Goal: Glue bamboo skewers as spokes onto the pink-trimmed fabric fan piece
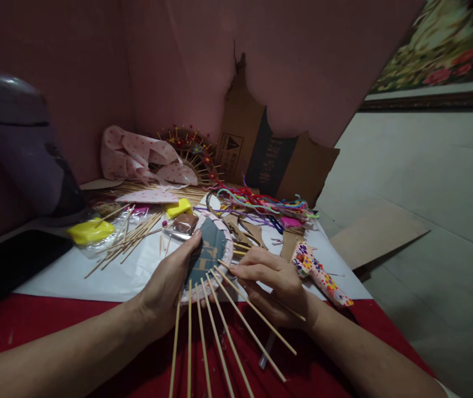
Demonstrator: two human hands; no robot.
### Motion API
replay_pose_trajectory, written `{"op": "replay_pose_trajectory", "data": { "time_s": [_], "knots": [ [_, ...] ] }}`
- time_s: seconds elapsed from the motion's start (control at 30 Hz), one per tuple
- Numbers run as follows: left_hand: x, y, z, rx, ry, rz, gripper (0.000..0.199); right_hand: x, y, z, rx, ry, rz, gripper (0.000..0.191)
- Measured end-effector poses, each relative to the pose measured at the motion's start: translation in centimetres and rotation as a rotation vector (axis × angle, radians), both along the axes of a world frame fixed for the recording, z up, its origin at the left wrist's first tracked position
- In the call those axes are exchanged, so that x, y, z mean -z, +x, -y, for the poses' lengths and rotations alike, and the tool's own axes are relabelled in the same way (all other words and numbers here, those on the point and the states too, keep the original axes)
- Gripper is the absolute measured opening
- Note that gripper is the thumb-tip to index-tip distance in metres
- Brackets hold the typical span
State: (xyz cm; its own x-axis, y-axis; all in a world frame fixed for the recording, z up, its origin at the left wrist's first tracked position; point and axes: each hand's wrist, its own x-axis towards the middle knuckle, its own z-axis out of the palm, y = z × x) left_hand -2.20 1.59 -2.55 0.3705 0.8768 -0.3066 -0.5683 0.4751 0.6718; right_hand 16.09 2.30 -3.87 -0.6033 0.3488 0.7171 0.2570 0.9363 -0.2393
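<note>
My left hand [166, 284] grips a rounded cardboard piece [198, 264], thumb on its dark printed face and fingers beneath. Pale pink fabric edges its rim. Several thin bamboo sticks [220, 331] fan out from the lower edge towards me. At the right side of the rim, my right hand [272, 282] pinches another bamboo stick [290, 310], whose tip meets the edge. Below that hand a clear, slim rod-like thing [266, 354] lies partly hidden on the red cloth [137, 342].
Loose sticks [131, 243], yellow clay packets [91, 231] and coloured pipe cleaners [257, 199] lie on white paper. A dark phone-like slab [16, 265] is at left, flowered fabric [321, 276] at right. Torn cardboard [245, 127] leans against the wall.
</note>
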Motion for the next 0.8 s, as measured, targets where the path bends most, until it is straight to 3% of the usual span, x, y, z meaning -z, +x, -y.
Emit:
{"op": "replay_pose_trajectory", "data": {
  "time_s": [0.3, 0.5, 0.6, 0.7, 0.8],
  "knots": [
    [0.2, -0.2, 0.0, 0.013, 0.024, 0.009, 0.03, -0.4, 0.1, -0.1, 0.006, 0.022, 0.025, 0.029],
    [-0.5, -0.5, -0.2, -0.064, 0.034, -0.029, 0.029, -0.3, 0.7, -0.5, 0.101, 0.007, 0.073, 0.043],
    [-1.0, -0.5, -0.2, -0.063, 0.04, -0.015, 0.028, 0.2, 0.6, -0.7, 0.184, -0.059, -0.004, 0.033],
    [-1.2, -0.5, -0.1, -0.085, 0.059, -0.016, 0.026, 0.6, 0.4, -0.9, 0.332, -0.176, -0.121, 0.007],
    [-1.3, -0.5, -0.1, -0.104, 0.045, -0.052, 0.026, 0.8, 0.4, -1.0, 0.436, -0.249, -0.209, 0.014]
  ]
}}
